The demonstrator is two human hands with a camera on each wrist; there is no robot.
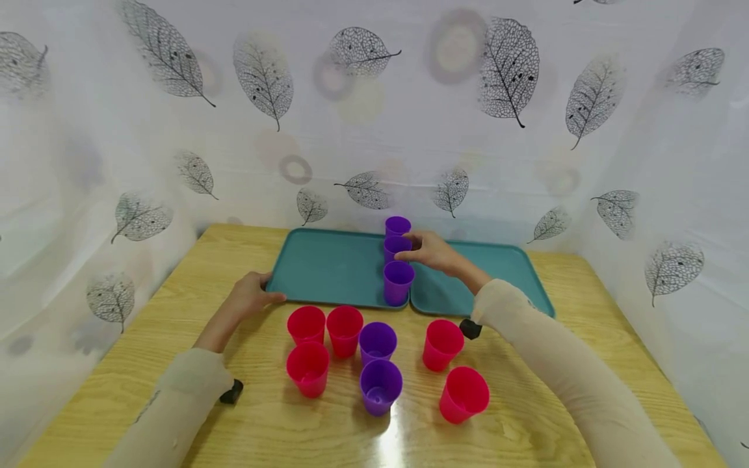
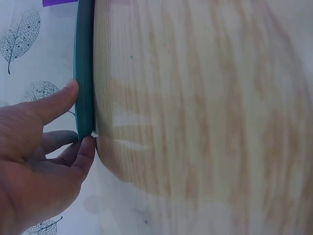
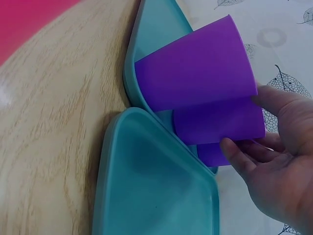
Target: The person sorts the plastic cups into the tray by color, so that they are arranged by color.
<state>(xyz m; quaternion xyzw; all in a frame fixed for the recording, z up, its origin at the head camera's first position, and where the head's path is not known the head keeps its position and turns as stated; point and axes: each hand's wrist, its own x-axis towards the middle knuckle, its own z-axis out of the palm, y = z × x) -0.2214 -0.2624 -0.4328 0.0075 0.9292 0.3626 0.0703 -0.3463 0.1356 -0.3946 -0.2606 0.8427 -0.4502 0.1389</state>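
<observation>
A row of purple cups stands along the right edge of the left green tray (image 1: pixel 328 266): a front cup (image 1: pixel 399 283), a middle cup (image 1: pixel 394 246) and a back cup (image 1: pixel 398 223). My right hand (image 1: pixel 432 251) holds the middle cup from its right side, fingers and thumb near the rim. In the right wrist view the middle cup (image 3: pixel 217 120) stands close against the front cup (image 3: pixel 195 66). At the tray's near left corner, my left hand (image 1: pixel 248 296) grips the edge, with the thumb on the rim (image 2: pixel 84 73) and fingers curled at the corner.
A second green tray (image 1: pixel 491 266) lies against the first on the right. Nearer on the wooden table (image 1: pixel 246 416) stand several red cups, such as one (image 1: pixel 307 369) at left and one (image 1: pixel 464 395) at right, with two purple cups (image 1: pixel 381 388) between. A patterned curtain (image 1: pixel 374 130) hangs behind.
</observation>
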